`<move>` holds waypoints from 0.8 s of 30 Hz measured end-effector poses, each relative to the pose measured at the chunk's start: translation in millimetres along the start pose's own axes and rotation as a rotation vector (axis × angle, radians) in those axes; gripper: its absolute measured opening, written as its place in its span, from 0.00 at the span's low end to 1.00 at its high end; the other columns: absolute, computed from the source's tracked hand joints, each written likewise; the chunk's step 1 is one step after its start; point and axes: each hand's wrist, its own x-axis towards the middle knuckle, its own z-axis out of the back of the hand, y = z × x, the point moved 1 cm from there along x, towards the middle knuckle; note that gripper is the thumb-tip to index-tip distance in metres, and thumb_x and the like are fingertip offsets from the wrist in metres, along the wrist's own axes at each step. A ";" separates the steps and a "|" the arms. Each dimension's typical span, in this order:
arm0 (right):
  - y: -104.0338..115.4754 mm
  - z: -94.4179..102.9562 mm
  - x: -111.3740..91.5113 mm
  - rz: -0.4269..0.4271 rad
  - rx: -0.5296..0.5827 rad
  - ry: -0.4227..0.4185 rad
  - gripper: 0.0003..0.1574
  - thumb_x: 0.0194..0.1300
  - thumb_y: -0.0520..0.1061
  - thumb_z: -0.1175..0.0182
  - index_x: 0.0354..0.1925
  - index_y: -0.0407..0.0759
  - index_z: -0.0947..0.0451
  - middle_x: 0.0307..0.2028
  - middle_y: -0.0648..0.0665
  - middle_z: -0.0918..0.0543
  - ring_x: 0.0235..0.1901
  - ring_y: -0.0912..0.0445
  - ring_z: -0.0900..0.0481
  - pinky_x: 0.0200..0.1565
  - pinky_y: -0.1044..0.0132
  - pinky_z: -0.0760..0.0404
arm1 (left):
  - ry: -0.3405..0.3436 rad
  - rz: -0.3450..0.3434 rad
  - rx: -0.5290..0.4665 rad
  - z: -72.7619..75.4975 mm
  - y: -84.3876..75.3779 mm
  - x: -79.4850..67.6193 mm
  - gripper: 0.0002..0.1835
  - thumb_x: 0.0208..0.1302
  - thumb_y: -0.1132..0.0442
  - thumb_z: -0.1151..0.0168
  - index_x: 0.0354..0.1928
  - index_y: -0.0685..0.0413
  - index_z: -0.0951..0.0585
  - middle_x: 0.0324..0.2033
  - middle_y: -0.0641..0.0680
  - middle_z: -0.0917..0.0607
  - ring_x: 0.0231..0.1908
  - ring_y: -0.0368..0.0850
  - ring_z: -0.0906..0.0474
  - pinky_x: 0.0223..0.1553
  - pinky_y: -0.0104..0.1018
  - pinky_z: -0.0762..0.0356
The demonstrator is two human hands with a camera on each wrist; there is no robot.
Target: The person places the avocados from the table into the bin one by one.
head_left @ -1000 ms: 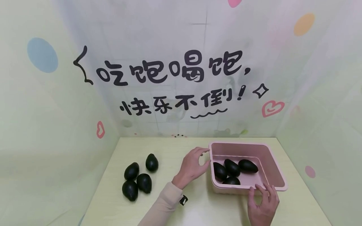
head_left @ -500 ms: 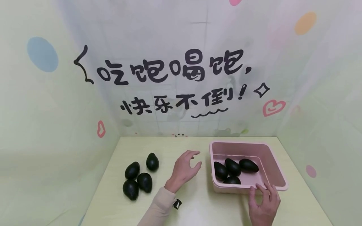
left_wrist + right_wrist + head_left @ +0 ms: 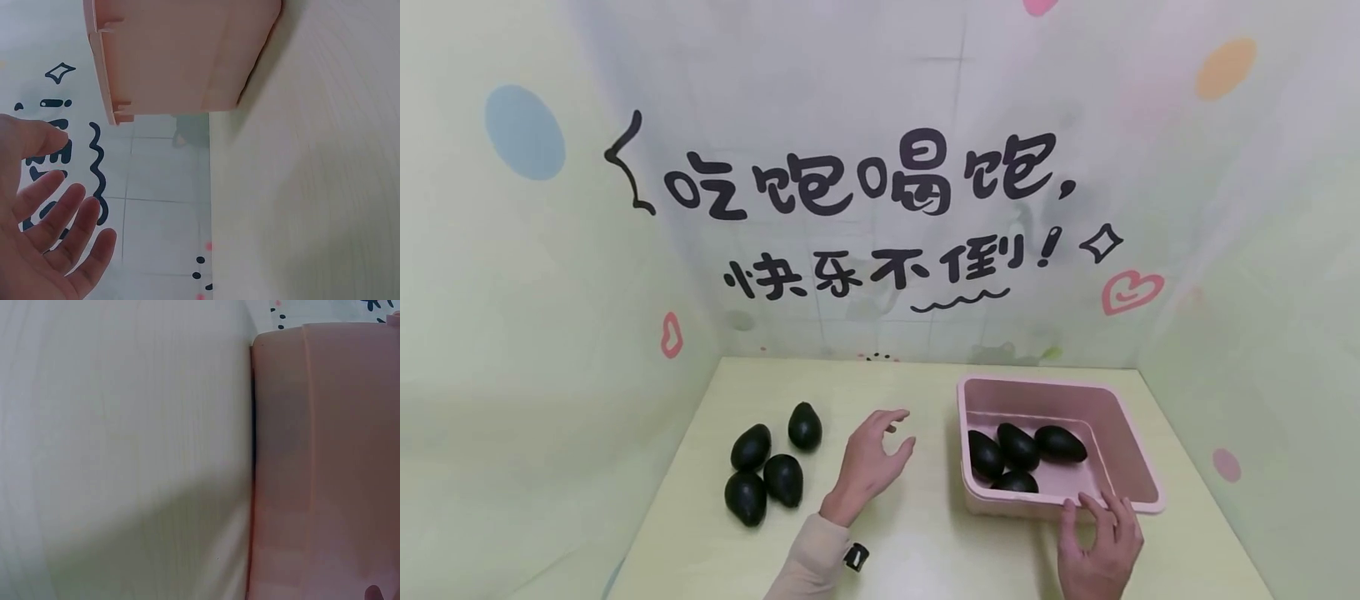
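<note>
My left hand (image 3: 868,458) is in the air left of the pink bin (image 3: 1060,502), its fingers spread and gently bent around nothing. In the left wrist view the same hand (image 3: 47,219) shows a bare palm, apart from the bin's outer wall (image 3: 169,56). My right hand (image 3: 1101,542) is at the bin's front rim, fingertips at the edge and thumb apart from the index finger. Just one fingertip (image 3: 373,592) shows in the right wrist view. Several dark avocados (image 3: 1060,443) lie inside the bin; one is partly hidden by its front wall.
Several more dark avocados (image 3: 784,481) are grouped on the left of the pale wooden table (image 3: 910,550), one (image 3: 805,427) slightly behind the others. A printed fabric backdrop (image 3: 850,333) with black lettering encloses the back and sides.
My left hand has drawn away from the bin's left rim, moving left and slightly toward me. The right hand remains at the front rim, and the avocados stay put.
</note>
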 end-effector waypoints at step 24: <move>1.3 -0.5 2.1 0.007 0.002 -0.010 0.23 0.64 0.50 0.32 0.39 0.27 0.14 0.50 0.23 0.17 0.68 0.40 0.26 0.77 0.62 0.40 | -0.152 0.128 0.098 27.1 30.3 -30.4 0.21 0.66 0.56 0.26 0.61 0.45 0.14 0.55 0.48 0.11 0.50 0.47 0.15 0.48 0.44 0.17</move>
